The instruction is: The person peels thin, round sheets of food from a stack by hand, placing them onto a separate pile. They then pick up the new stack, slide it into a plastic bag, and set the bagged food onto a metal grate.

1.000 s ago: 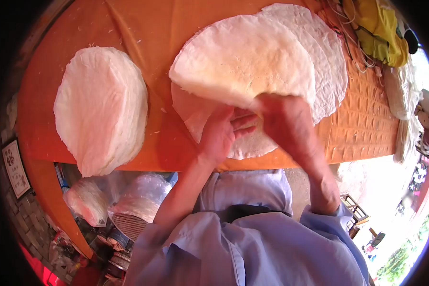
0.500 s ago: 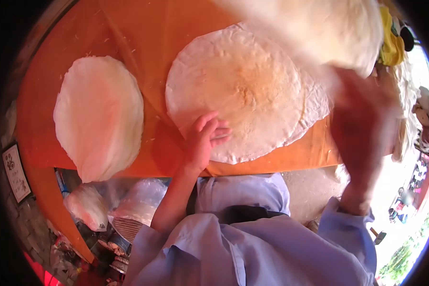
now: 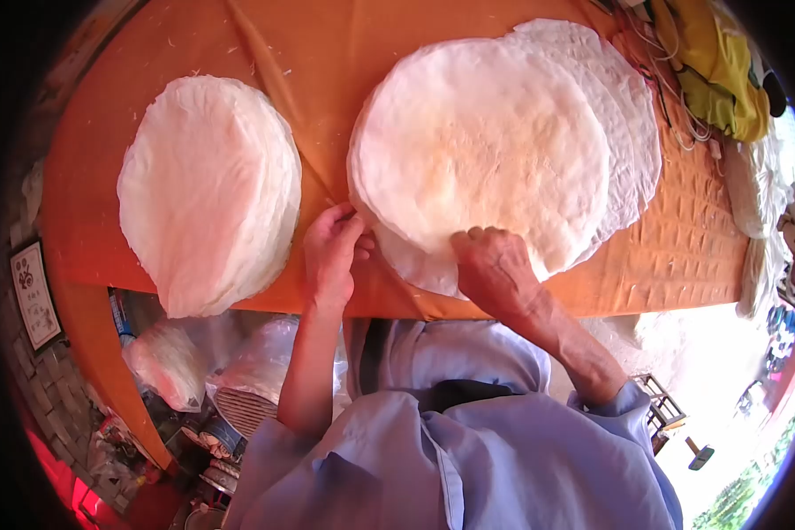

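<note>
A round, pale, floury sheet (image 3: 486, 141) lies on top of thinner translucent sheets (image 3: 623, 106) on the orange cloth. My left hand (image 3: 331, 243) is at its lower left edge, with thumb and fingers pinched together at the rim; what is between them is too small to make out. My right hand (image 3: 495, 265) is closed at the sheet's near edge, its knuckles up and fingertips hidden. Left of both hands lies a stack of pale oval sheets (image 3: 208, 190), its pointed end toward me.
The orange cloth (image 3: 327, 53) covers the table. Yellow fabric (image 3: 724, 71) and white cords lie at the upper right. Plastic-wrapped bundles (image 3: 168, 367) sit below the table edge at left, and a framed card (image 3: 35, 296) is at far left.
The pale sheet that was swinging in the air at upper right now lies on the pile. My right hand has come down to its near edge, and my left hand has shifted left and closed.
</note>
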The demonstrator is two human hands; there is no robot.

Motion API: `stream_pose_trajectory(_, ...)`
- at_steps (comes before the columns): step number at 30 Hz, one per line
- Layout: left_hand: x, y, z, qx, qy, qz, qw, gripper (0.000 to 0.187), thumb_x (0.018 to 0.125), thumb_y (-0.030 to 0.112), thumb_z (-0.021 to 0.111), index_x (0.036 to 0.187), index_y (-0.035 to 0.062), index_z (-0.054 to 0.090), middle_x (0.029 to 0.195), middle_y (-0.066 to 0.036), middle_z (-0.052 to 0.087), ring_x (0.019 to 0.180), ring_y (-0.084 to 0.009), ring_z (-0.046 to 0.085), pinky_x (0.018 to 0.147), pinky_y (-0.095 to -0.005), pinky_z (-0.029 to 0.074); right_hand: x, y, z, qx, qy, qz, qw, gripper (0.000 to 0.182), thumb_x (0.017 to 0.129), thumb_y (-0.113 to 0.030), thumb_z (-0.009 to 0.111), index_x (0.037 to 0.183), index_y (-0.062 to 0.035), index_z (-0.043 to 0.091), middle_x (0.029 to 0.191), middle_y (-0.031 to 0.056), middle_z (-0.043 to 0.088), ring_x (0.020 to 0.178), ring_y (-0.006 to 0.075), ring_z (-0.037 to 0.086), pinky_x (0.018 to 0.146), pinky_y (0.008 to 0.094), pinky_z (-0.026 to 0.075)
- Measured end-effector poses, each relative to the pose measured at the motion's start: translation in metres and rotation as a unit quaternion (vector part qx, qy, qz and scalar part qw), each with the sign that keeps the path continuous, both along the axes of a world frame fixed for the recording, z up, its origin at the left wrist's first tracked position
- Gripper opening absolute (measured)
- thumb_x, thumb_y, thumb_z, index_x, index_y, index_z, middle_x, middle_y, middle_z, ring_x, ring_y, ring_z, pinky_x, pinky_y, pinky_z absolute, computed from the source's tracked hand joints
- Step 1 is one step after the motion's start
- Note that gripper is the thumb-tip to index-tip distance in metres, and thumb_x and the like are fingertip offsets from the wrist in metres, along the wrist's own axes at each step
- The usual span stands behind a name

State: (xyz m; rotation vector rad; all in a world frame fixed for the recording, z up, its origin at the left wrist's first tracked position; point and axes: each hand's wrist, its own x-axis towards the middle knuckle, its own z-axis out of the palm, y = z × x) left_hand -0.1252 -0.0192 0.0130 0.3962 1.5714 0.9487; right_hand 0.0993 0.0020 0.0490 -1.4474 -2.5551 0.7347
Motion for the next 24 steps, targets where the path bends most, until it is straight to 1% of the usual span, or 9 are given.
stream_pose_trajectory(4, -0.002, 0.001, -0.006, -0.029, -0.039, -0.089, 0.995, 0.023, 0.09, 0.017, 0.059, 0.109, 0.0034, 0.059, 0.081, -0.003, 0.064, 0.061, -0.0108, 0.061, 0.053, -0.0207, 0.048, -0.005, 0.003, 0.007, -0.029, 0.008, -0.019, 0.999, 0.007, 0.067, -0.003, 0.057, 0.073, -0.0011, 0.057, 0.073, 0.0175, 0.061, 0.075, 0.0346, 0.063, 0.062, 0.0433, 0.05)
stream_pose_trajectory(7, 0.01, 0.006, 0.013, -0.055, -0.096, -0.052, 0.993, 0.019, 0.092, 0.018, 0.055, 0.106, 0.0059, 0.059, 0.08, -0.004, 0.065, 0.06, -0.0117, 0.062, 0.055, -0.0217, 0.051, -0.016, -0.01, 0.0, -0.018, 0.033, -0.018, 0.999, 0.008, 0.069, -0.005, 0.059, 0.076, -0.001, 0.057, 0.075, 0.0176, 0.061, 0.076, 0.035, 0.062, 0.062, 0.0432, 0.05)
stream_pose_trajectory(10, 0.007, 0.002, 0.004, -0.043, -0.102, -0.096, 0.989, 0.022, 0.095, 0.023, 0.05, 0.107, 0.0068, 0.059, 0.087, -0.006, 0.066, 0.071, -0.0153, 0.065, 0.064, -0.0281, 0.055, -0.02, -0.021, 0.002, 0.07, 0.116, -0.068, 0.988, 0.021, 0.071, -0.016, 0.065, 0.081, -0.0009, 0.055, 0.075, 0.0165, 0.059, 0.074, 0.0333, 0.061, 0.06, 0.0419, 0.049)
stream_pose_trajectory(14, 0.022, 0.003, -0.002, 0.027, -0.302, -0.019, 0.953, 0.03, 0.098, 0.029, 0.045, 0.113, 0.0056, 0.057, 0.098, -0.01, 0.066, 0.088, -0.0231, 0.065, 0.079, -0.0386, 0.054, -0.038, -0.024, -0.002, 0.093, 0.102, -0.118, 0.983, 0.03, 0.069, -0.022, 0.07, 0.085, -0.0016, 0.054, 0.077, 0.0155, 0.061, 0.075, 0.0327, 0.061, 0.06, 0.0411, 0.048)
stream_pose_trajectory(18, 0.037, 0.009, 0.002, 0.076, -0.428, -0.007, 0.901, 0.036, 0.1, 0.031, 0.042, 0.117, 0.0031, 0.055, 0.108, -0.016, 0.064, 0.102, -0.0329, 0.063, 0.089, -0.0448, 0.052, -0.006, 0.0, 0.006, 0.03, 0.02, -0.096, 0.995, 0.019, 0.067, -0.018, 0.069, 0.077, -0.0079, 0.056, 0.066, 0.0113, 0.061, 0.064, 0.0301, 0.064, 0.053, 0.04, 0.048)
stream_pose_trajectory(20, 0.044, 0.009, -0.005, 0.117, -0.502, -0.019, 0.857, 0.037, 0.1, 0.032, 0.04, 0.116, 0.0013, 0.054, 0.113, -0.02, 0.062, 0.109, -0.0397, 0.059, 0.092, -0.0474, 0.051, 0.029, 0.038, 0.042, 0.114, 0.013, -0.07, 0.991, 0.008, 0.074, -0.015, 0.063, 0.072, -0.012, 0.056, 0.062, 0.0122, 0.059, 0.059, 0.0332, 0.061, 0.051, 0.0435, 0.047)
stream_pose_trajectory(21, 0.054, 0.008, -0.003, 0.115, -0.446, -0.039, 0.887, 0.035, 0.1, 0.03, 0.043, 0.117, 0.0012, 0.054, 0.11, -0.019, 0.063, 0.105, -0.0376, 0.061, 0.091, -0.0459, 0.051, 0.043, 0.06, 0.072, 0.128, -0.094, -0.09, 0.983, 0.009, 0.07, -0.019, 0.066, 0.07, -0.0112, 0.061, 0.061, 0.0107, 0.062, 0.057, 0.029, 0.063, 0.052, 0.0408, 0.048)
stream_pose_trajectory(22, 0.063, 0.006, -0.006, 0.082, -0.386, -0.063, 0.917, 0.034, 0.099, 0.028, 0.045, 0.117, 0.0013, 0.054, 0.109, -0.018, 0.064, 0.104, -0.0357, 0.062, 0.09, -0.0443, 0.052, 0.056, 0.077, 0.125, 0.151, -0.075, -0.107, 0.98, 0.01, 0.076, -0.007, 0.059, 0.083, -0.0117, 0.066, 0.067, 0.0161, 0.062, 0.061, 0.0343, 0.063, 0.054, 0.043, 0.049)
stream_pose_trajectory(24, 0.081, 0.008, -0.008, 0.035, -0.311, -0.107, 0.944, 0.032, 0.098, 0.026, 0.048, 0.118, 0.0013, 0.053, 0.108, -0.016, 0.064, 0.101, -0.0329, 0.064, 0.089, -0.0415, 0.052, 0.08, 0.086, 0.154, 0.26, -0.069, -0.202, 0.942, 0.026, 0.073, 0.0, 0.057, 0.096, -0.0068, 0.068, 0.078, 0.0181, 0.067, 0.07, 0.0339, 0.066, 0.063, 0.0384, 0.053)
